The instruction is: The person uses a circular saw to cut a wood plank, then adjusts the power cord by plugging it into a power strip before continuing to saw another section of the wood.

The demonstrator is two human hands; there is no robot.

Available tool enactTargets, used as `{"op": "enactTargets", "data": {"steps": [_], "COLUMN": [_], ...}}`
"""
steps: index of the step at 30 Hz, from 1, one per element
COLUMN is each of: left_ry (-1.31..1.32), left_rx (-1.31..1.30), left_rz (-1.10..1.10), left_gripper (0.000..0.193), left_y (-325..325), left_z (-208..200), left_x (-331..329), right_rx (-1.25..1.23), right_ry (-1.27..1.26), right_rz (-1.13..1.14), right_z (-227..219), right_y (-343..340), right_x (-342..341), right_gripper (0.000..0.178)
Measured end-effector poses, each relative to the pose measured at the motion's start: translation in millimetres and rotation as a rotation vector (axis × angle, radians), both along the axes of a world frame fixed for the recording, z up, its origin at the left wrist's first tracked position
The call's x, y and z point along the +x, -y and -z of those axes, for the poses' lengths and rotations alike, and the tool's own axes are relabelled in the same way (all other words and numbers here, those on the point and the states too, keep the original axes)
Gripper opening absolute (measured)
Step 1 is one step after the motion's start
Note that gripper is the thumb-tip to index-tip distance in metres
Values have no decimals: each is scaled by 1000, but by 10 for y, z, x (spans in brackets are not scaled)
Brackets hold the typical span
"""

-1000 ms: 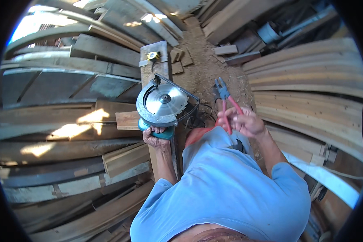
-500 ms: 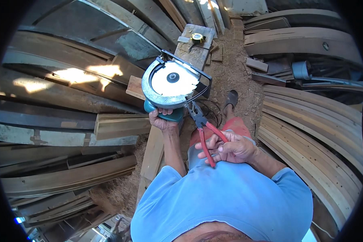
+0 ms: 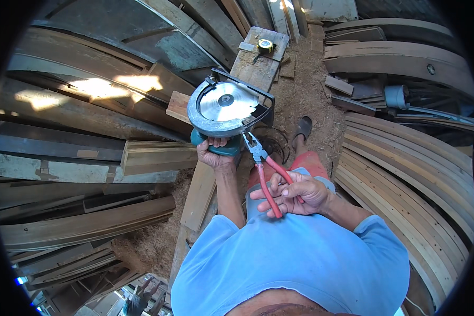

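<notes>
My left hand (image 3: 216,152) grips the green handle of a circular saw (image 3: 210,124), which is turned so that its round blade (image 3: 227,101) faces up. A grey guard curves around the blade's left side, and a dark metal base frame (image 3: 254,87) runs along the right. My right hand (image 3: 305,194) holds red-handled pliers (image 3: 258,152), with one handle against the palm and thumb and the fingers partly spread behind the other. The pliers' jaws are parted at the saw's lower edge; I cannot tell whether they grip a part of it.
A plank bench (image 3: 258,63) runs ahead, bearing a yellow and black tape measure (image 3: 266,46). Stacked boards (image 3: 405,195) lie on the right, with more timber (image 3: 89,224) on the left. Sawdust (image 3: 316,79) covers the floor. A grey-blue cylinder (image 3: 396,97) sits among the scraps.
The white glare on the blade has faded, so its grey metal shows. The pliers have shifted slightly at the saw's edge. Both hands keep their holds.
</notes>
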State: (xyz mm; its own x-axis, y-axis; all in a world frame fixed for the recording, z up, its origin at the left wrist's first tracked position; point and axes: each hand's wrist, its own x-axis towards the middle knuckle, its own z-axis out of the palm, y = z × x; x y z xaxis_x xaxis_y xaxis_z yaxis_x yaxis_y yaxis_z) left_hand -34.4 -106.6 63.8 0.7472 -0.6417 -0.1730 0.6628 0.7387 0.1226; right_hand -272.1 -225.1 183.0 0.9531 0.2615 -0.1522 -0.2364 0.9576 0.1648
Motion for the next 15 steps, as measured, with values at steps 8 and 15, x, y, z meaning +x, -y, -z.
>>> {"op": "enactTargets", "data": {"steps": [8,15], "left_ry": [-40,-83], "left_rx": [-35,-9], "left_rz": [23,17], "left_gripper": [13,13], "left_y": [-8,6], "left_z": [120,117], "left_x": [12,9], "right_rx": [11,44], "right_ry": [-2,-21], "right_rz": [-5,24], "right_z": [-10,-6], "right_y": [-5,-27], "right_x": [21,57], "right_gripper": [43,48]}}
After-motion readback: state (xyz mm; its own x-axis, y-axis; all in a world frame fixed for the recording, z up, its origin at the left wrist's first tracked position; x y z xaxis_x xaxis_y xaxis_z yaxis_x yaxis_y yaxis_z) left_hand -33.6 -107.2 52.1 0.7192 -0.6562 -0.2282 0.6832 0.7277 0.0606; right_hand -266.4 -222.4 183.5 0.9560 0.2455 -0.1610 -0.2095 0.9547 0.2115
